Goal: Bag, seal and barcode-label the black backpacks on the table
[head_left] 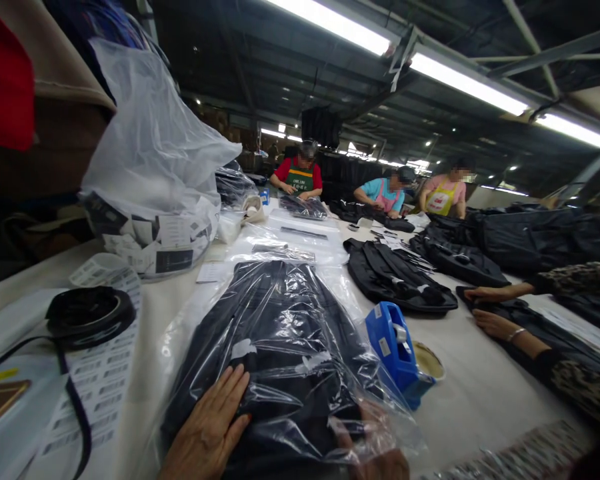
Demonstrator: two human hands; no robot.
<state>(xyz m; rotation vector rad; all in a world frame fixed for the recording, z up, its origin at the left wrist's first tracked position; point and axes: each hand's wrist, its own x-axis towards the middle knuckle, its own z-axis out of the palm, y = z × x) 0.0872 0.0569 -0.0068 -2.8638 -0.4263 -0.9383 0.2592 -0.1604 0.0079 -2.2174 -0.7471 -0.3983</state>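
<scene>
Plastic (295, 393) sheathes the black bag (280, 333): left hand (213, 413) flat, ungripping; right hand (373, 437) (blurred, grip unclear) near right. Apparently smoothing; next move likely calls for even pressure.

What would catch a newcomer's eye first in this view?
First, the black backpack in a glossy clear plastic bag, front and centre, the left hand resting on it. Then the bright blue tape dispenser just right of it, and the translucent sack of printed tags at upper left.
</scene>
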